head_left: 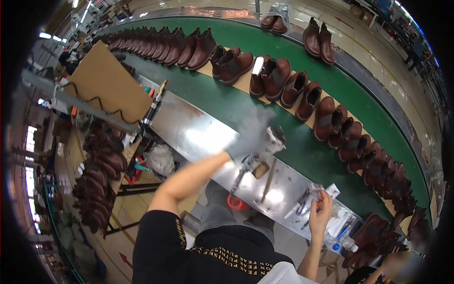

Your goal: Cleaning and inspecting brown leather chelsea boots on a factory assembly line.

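Note:
My left hand (pixel 253 134), in a grey glove, is smeared by motion over the metal bench's far edge, beside the green belt. Right by it is a whitish crumpled cloth (pixel 274 142) with dark stains; whether the hand grips it I cannot tell. My right hand (pixel 322 207) is bare, its fingers loosely bent and apart, with nothing visible in them. It hovers above the bench's right part, close to a small crumpled clear wrapping (pixel 314 189) and a white box (pixel 332 190). Between the hands, a brush with a wooden block (pixel 260 169) and a thin wooden stick (pixel 270 180) lie on the metal.
Brown ankle boots (pixel 279 78) stand in a long row on the green belt (pixel 203 94). More boots (pixel 101 165) fill a rack at left, by a cardboard sheet (pixel 109 80). A plastic bottle (pixel 349 244) lies at the bench's right end. Below is a red container (pixel 236 202).

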Motion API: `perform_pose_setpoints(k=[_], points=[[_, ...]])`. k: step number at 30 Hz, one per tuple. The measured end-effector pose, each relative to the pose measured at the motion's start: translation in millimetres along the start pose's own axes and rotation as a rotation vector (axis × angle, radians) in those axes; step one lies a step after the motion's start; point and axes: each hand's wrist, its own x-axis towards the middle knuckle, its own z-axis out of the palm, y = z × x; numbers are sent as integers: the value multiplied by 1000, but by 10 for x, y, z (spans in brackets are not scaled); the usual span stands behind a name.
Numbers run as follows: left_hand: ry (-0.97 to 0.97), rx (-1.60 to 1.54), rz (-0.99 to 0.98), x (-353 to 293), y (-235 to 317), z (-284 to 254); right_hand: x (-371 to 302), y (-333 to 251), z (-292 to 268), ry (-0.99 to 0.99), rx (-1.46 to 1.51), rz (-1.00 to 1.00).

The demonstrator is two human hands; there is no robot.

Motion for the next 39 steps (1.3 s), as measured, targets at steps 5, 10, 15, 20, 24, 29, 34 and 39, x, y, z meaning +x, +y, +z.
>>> perform_pose_setpoints(k=[5, 10, 15, 20, 24, 29, 34, 39], points=[[-423, 302, -293, 1301, -2608, -504, 109, -513, 854, 94, -115, 56], [-1057, 309, -47, 1643, -3525, 18, -81, -1312, 1897, 24, 41, 245], [-798, 226, 54, 1525, -3618, 5, -63, -2050, 2289, 31, -21, 236], [-758, 170, 346, 1008, -2926, -740, -10, -2241, 2528, 45, 244, 340], [-821, -21, 576, -330, -2225, -1428, 86, -1866, 3006, -127, 468, 247], [-932, -690, 261, -1054, -2087, -1680, 51, -1577, 3452, -310, 529, 344], [-266, -920, -868, -1402, -2865, -1258, 85, -1331, 3563, -144, 425, 809], [-629, -1559, -1462, -1669, -2984, -549, 48, -1350, 3842, -71, 508, 836]])
